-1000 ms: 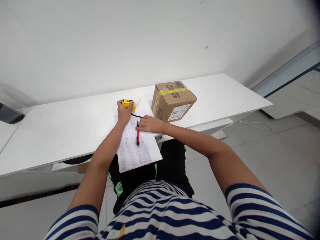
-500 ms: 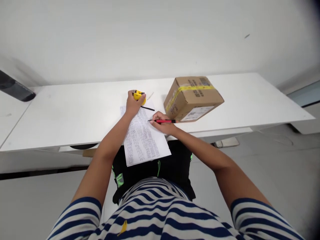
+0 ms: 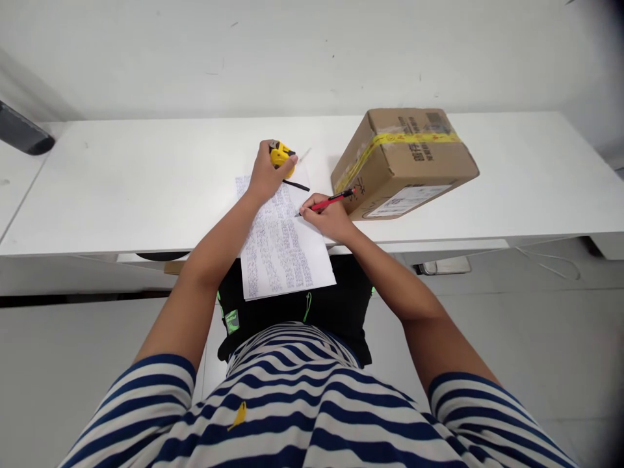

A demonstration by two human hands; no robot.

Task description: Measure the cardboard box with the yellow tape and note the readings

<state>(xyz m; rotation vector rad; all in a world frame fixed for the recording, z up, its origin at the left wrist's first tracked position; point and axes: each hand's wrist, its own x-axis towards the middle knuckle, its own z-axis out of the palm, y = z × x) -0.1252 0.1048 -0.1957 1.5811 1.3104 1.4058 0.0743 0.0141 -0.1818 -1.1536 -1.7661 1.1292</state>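
Observation:
My left hand [image 3: 269,172] is closed around a yellow and black tape measure [image 3: 281,156] at the top of a sheet of paper. A dark strap [image 3: 297,185] hangs from near it onto the table. My right hand [image 3: 326,216] grips a red and black pen [image 3: 331,200], its tip on or just above the right part of the paper [image 3: 285,253]. Rows of dense blue handwriting fill the sheet, which hangs over the table's front edge toward my lap. Just right of my right hand stands a taped cardboard box [image 3: 404,162] with a white shipping label.
The long white table [image 3: 121,188] runs along a pale wall. A dark rounded object [image 3: 24,130] lies at its far left. Behind the tape measure is a small thin pale strip [image 3: 305,155]. Below the table, a light-coloured object [image 3: 446,265] and a cable [image 3: 550,260] show.
The view has tilted down, so the box and table appear higher and nearer. The pen has turned more upright in my right hand. My left hand keeps hold of the tape measure.

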